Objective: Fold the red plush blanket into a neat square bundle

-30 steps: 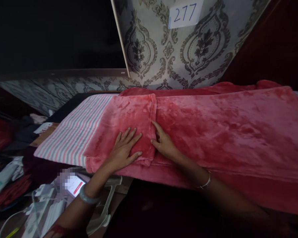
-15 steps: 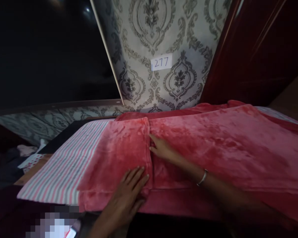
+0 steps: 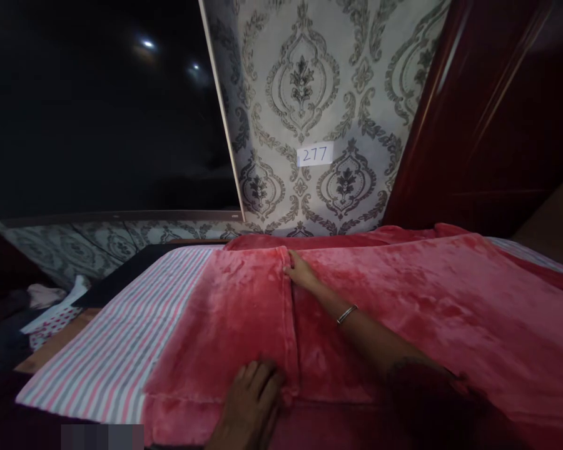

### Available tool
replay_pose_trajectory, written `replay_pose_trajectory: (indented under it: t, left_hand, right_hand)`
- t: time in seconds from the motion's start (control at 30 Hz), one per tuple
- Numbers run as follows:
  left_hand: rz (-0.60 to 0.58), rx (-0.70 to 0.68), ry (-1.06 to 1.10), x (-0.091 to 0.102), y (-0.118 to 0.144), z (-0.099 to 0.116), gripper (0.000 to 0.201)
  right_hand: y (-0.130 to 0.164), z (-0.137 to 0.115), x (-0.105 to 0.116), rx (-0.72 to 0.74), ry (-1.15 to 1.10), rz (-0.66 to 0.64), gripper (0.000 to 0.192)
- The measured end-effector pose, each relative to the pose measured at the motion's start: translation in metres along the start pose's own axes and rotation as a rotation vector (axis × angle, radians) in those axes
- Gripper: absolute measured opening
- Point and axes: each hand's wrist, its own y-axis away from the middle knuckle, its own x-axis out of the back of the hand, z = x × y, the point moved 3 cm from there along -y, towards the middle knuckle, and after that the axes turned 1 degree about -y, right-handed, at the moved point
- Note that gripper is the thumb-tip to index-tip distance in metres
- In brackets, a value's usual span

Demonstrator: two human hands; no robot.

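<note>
Head view: left hand [image 3: 253, 400] lies flat, fingers spread, on the blanket [image 3: 403, 306] fold's near edge; right hand [image 3: 300, 273], fingers loosely open, touches the fold's far corner, having slid farther up; striped sheet [image 3: 122, 337] lies bare leftward

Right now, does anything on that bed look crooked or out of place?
Nothing stands out. The fluffy pink blanket lies fairly smooth over the striped pink-and-grey sheet; the left hand rests on its near folded flap, the right hand at the far fold edge.
</note>
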Motion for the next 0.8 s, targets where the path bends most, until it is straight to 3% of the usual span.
replay_pose_trajectory:
  t: [0.1,0.17,0.23,0.33,0.47,0.57,0.67,0.8]
  left_hand:
    - [-0.116,-0.011,0.111,0.012,-0.003,-0.007,0.066]
    - [-0.197,0.033,0.238,0.033,-0.013,-0.02,0.065]
    - [-0.219,0.183,0.32,0.056,-0.031,-0.045,0.049]
    - [-0.276,0.372,0.306,0.07,-0.071,-0.101,0.05]
    - [-0.452,0.493,0.138,0.049,-0.132,-0.185,0.059]
    - [-0.476,0.598,0.017,0.024,-0.164,-0.225,0.059]
    - [-0.493,0.695,-0.075,-0.001,-0.172,-0.241,0.059]
    - [-0.486,0.744,-0.172,-0.027,-0.162,-0.247,0.064]
  right_hand:
    - [-0.02,-0.002,-0.002,-0.083,0.044,-0.002,0.071]
    - [-0.031,-0.005,-0.004,-0.134,0.061,-0.008,0.072]
    - [-0.039,-0.007,-0.008,-0.163,0.075,-0.013,0.071]
    - [-0.045,-0.007,-0.011,-0.163,0.089,-0.017,0.066]
    - [-0.051,-0.006,-0.013,-0.149,0.106,-0.039,0.058]
    - [-0.058,-0.008,-0.013,-0.127,0.132,-0.041,0.049]
    - [-0.063,-0.009,-0.015,-0.1,0.169,-0.051,0.027]
    - [-0.06,0.001,-0.017,-0.08,0.241,0.003,0.013]
